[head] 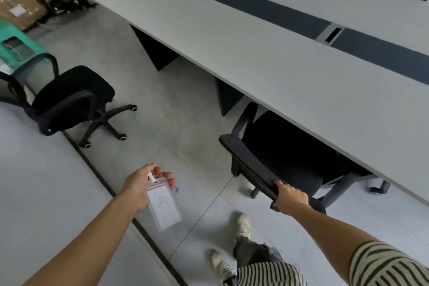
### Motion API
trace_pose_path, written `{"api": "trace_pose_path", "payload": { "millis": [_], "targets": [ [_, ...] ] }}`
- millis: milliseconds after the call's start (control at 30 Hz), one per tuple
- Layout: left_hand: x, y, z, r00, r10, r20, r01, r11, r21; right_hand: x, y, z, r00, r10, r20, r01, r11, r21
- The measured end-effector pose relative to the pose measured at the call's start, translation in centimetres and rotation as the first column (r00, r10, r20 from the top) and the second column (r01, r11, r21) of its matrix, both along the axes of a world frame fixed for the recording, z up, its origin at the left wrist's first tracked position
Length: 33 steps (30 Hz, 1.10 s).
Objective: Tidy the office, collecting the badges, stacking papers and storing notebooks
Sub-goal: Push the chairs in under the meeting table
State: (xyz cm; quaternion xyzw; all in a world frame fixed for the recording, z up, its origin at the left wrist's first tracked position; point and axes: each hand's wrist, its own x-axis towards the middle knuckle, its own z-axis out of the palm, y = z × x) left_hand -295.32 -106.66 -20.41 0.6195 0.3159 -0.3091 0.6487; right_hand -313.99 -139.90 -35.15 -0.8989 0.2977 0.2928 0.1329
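Striped sleeve point(383, 262), right hand point(291, 198): curled round chair back point(250, 167). Left hand point(139, 187): fingertips point(159, 170) pinch badge point(163, 206) at clip point(152, 177), perhaps two; dangling above floor point(185, 123), loose pinch risks dropping.

Grey tiled floor point(162, 100): long desk point(255, 53), loose chair point(74, 93), tucked chair point(278, 146).

Your left arm is stretched forward and down, forearm bare. Left hand point(139, 187) is back-up, thumb and fingers pinching the clip end of the badge point(163, 208), which hangs below the palm. Right arm reaches forward out of a striped sleeve point(383, 264). Right hand point(291, 197) is knuckles-up, fingers curled round the near end of the chair armrest point(250, 167). Hands are well apart.
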Motion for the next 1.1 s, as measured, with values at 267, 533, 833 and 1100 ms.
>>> {"api": "trace_pose_path", "payload": {
  "millis": [267,533,833,1100],
  "targets": [
    [4.9,-3.2,-0.2,1.0,-0.024,0.003,0.024,1.0,-0.002,2.5,-6.9,1.1,0.995,-0.049,-0.09,0.047,0.999,-0.018],
    [11.9,-8.0,1.1,1.0,-0.018,0.025,0.02,0.997,-0.071,7.1,-9.3,2.6,0.979,0.022,-0.203,-0.001,0.995,0.103],
    [19.3,-2.1,1.2,0.992,0.116,0.047,-0.11,0.988,-0.108,27.4,-1.7,7.8,0.941,0.257,0.222,-0.274,0.96,0.049],
    [29.8,11.4,2.1,0.954,0.299,0.036,-0.289,0.942,-0.171,44.5,12.5,7.8,0.882,0.435,0.18,-0.455,0.885,0.096]
  ]
}}
